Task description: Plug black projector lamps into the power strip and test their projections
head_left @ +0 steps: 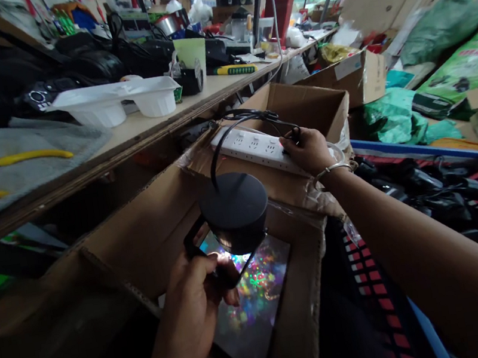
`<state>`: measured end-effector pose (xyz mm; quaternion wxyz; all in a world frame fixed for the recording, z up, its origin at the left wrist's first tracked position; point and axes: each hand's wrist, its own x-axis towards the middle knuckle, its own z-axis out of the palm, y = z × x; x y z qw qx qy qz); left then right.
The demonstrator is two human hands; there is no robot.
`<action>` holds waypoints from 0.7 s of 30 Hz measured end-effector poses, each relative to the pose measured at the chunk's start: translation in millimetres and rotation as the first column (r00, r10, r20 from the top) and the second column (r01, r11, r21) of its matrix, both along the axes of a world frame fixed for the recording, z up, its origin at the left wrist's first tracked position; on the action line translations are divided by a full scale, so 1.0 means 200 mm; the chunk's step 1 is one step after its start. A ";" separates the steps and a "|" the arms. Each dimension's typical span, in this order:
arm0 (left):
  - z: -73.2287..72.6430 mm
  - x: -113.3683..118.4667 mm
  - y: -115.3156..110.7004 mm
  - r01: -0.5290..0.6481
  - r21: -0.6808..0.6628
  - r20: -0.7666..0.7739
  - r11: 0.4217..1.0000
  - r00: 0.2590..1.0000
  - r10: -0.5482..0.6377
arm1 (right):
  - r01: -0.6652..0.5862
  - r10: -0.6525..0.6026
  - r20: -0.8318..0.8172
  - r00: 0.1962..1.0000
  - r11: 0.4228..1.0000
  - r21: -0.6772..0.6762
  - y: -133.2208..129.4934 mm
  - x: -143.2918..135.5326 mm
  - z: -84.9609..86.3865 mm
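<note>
My left hand [189,299] is closed on the black bracket of a round projector lamp [234,204], which points down over an open cardboard box [149,217]. Colourful specks of light fall on a pale sheet [250,334] inside the box. From the lamp's back, a black cord [217,155] loops up toward my right hand [311,152]. That hand pinches the cord's end, probably a plug mostly hidden by my fingers, against the right end of a white power strip [249,146]. The strip lies across the far side of the box.
A shelf at left holds yellow-handled pliers [31,156], a white plastic tray [117,95], a pale green cup [192,56] and black devices. At right stands a blue-rimmed crate [420,153] with several black items. Another carton [299,100] stands beyond the strip.
</note>
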<state>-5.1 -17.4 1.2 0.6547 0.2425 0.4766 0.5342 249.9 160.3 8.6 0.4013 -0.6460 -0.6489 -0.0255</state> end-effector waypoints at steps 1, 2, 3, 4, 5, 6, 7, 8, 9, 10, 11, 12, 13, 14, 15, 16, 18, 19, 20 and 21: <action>0.00 0.00 0.00 0.004 0.003 0.001 1.000 1.000 -0.004 | -0.017 0.017 -0.039 0.999 1.000 -0.002 0.01 0.01 0.00; -0.01 0.00 0.00 0.007 0.006 0.006 1.000 1.000 -0.007 | -0.040 0.039 -0.094 0.995 0.999 -0.004 0.01 0.01 -0.01; -0.01 0.00 0.00 0.009 0.008 0.011 1.000 1.000 -0.010 | -0.069 0.067 -0.165 0.984 0.998 -0.005 0.01 0.02 -0.01; -0.01 0.00 0.00 0.010 0.006 0.016 1.000 1.000 -0.010 | -0.098 0.095 -0.251 0.963 0.995 -0.002 0.01 0.02 -0.01; -0.01 0.00 0.00 0.007 0.001 0.015 1.000 1.000 -0.007 | -0.123 0.117 -0.342 0.932 0.992 0.005 0.01 0.02 -0.01; 0.00 0.01 0.00 0.008 -0.005 0.008 1.000 1.000 -0.008 | -0.139 0.132 -0.428 0.894 0.990 0.014 0.01 0.01 0.00; 0.00 0.01 0.00 0.017 -0.011 -0.004 1.000 1.000 -0.017 | -0.138 0.133 -0.501 0.855 0.990 0.027 0.01 0.00 0.01; 0.00 0.01 0.00 0.036 -0.012 -0.018 0.999 0.999 -0.036 | -0.111 0.113 -0.564 0.818 0.993 0.038 0.02 0.00 0.02; 0.00 0.02 -0.01 0.058 -0.003 -0.033 0.998 0.998 -0.058 | -0.060 0.078 -0.626 0.776 0.997 0.049 0.02 -0.01 0.04; 0.00 0.02 -0.01 0.081 0.015 -0.052 0.997 0.995 -0.080 | 0.005 0.042 -0.687 0.725 0.998 0.066 0.04 -0.02 0.06; 0.00 0.02 -0.01 0.101 0.041 -0.072 0.994 0.993 -0.098 | 0.064 0.024 -0.744 0.668 0.994 0.090 0.05 -0.02 0.09; -0.01 0.02 -0.01 0.117 0.068 -0.092 0.991 0.990 -0.110 | 0.096 0.034 -0.787 0.616 0.989 0.117 0.06 -0.02 0.13; -0.01 0.03 -0.01 0.126 0.095 -0.108 0.987 0.987 -0.115 | 0.094 0.063 -0.808 0.586 0.985 0.144 0.06 -0.02 0.17; -0.02 0.03 -0.01 0.125 0.121 -0.122 0.985 0.986 -0.110 | 0.049 0.102 -0.803 0.588 0.986 0.161 0.04 -0.01 0.21; -0.02 0.02 -0.01 0.121 0.141 -0.135 0.983 0.986 -0.102 | -0.025 0.142 -0.777 0.614 0.987 0.160 0.01 -0.01 0.25; -0.03 0.02 -0.02 0.113 0.156 -0.147 0.981 0.985 -0.090 | -0.103 0.172 -0.742 0.648 0.985 0.138 -0.05 -0.01 0.28; -0.03 0.01 -0.03 0.077 0.182 -0.182 0.980 0.982 -0.043 | -0.213 0.191 -0.685 0.703 0.975 0.053 -0.23 -0.01 0.31; -0.03 0.01 -0.03 0.051 0.195 -0.198 0.979 0.980 -0.011 | -0.233 0.192 -0.680 0.708 0.972 0.032 -0.35 -0.01 0.30; -0.02 0.01 -0.04 0.023 0.202 -0.173 0.979 0.985 0.013 | -0.260 0.186 -0.681 0.708 0.966 -0.006 -0.47 -0.02 0.27; -0.02 0.01 -0.06 0.003 0.213 -0.139 0.977 0.990 0.027 | -0.296 0.154 -0.697 0.700 0.951 -0.087 -0.61 -0.03 0.24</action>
